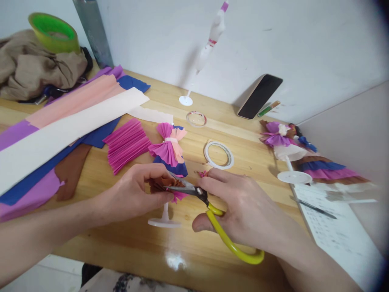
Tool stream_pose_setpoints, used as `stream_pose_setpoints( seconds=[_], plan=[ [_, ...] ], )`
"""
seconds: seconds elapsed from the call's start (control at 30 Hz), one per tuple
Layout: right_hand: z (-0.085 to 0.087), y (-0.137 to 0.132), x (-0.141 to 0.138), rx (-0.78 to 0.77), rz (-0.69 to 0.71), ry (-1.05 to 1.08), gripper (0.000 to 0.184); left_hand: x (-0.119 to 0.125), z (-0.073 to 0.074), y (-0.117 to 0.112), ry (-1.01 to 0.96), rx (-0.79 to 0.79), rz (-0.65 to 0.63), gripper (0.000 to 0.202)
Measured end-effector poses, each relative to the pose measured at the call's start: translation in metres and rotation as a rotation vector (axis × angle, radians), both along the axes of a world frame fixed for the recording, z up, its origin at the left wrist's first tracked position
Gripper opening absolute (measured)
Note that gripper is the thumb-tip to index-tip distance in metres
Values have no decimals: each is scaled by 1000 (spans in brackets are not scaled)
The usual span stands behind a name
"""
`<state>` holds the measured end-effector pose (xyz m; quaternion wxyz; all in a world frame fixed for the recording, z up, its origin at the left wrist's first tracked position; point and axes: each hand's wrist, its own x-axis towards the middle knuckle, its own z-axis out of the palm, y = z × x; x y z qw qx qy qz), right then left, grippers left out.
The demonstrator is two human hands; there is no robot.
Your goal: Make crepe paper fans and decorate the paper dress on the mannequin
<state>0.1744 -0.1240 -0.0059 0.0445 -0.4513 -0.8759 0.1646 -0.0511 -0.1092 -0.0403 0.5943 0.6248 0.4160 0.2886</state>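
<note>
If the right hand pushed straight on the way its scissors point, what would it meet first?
The right hand holds yellow-handled scissors pointing toward the left hand. Their blades already sit at the brown crepe piece pinched there, so that comes first, then probably the left fingers; depth is unclear.

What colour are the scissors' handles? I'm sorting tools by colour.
Yellow-green, looped handles on the scissors, clearest in the head view.

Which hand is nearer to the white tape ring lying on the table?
The right hand. It holds the yellow scissors just below the white tape ring, its fingers almost under it. The left hand is farther off, to the ring's lower left, pinching brown paper.
</note>
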Motion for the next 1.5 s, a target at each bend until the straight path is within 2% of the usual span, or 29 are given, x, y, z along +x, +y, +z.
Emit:
stream_pose_setpoints(
  seconds=[0.23,0.57,0.83,0.93,1.13,1.37,1.5],
  plan=[
    [0,1,0,65,4,-6,39,1,-1,1,-15,-9,11,9],
    [-1,2,5,190,75,9,48,3,1,2,-5,-41,11,10],
    [0,2,9,213,56,-1,48,3,5,3,-6,-101,63,21],
    [1,3,9,212,44,2,45,1,2,6,-61,-146,28,21],
    [4,5,10,199,8,64,39,-8,-4,12,-297,-290,-102,29],
    [4,6,8,192,1,81,42,-2,4,9,-329,-335,-12,11],
    [2,5,8,196,13,60,42,0,0,7,-373,-339,-6,13]
  ],
)
